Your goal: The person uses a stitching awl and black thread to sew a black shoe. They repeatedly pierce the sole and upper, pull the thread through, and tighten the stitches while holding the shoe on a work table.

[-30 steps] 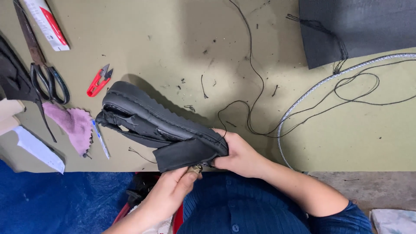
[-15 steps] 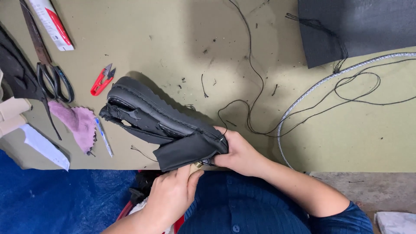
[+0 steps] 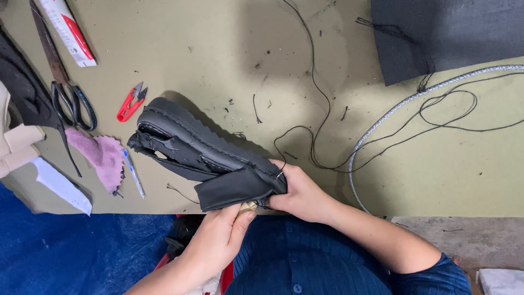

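A black shoe (image 3: 191, 139) with a thick ridged sole lies on its side at the near edge of the olive table (image 3: 218, 49), toe pointing far left. My right hand (image 3: 297, 191) grips its heel end from the right. My left hand (image 3: 221, 237) comes up from below and pinches the loose black upper flap (image 3: 232, 188) at the heel, with a small pale object between the fingers. Black thread (image 3: 316, 109) runs from the heel across the table.
Red thread snips (image 3: 131, 102), large dark scissors (image 3: 65, 93), a pink cloth (image 3: 101, 153), a pen (image 3: 132, 173) and a white tube (image 3: 68, 30) lie at the left. Dark fabric (image 3: 447, 33) and a grey cord (image 3: 393, 114) sit at the right. Blue tarp (image 3: 65, 251) lies below.
The shoe and both hands have shifted slightly within the view. The grip on the heel and flap is unchanged.
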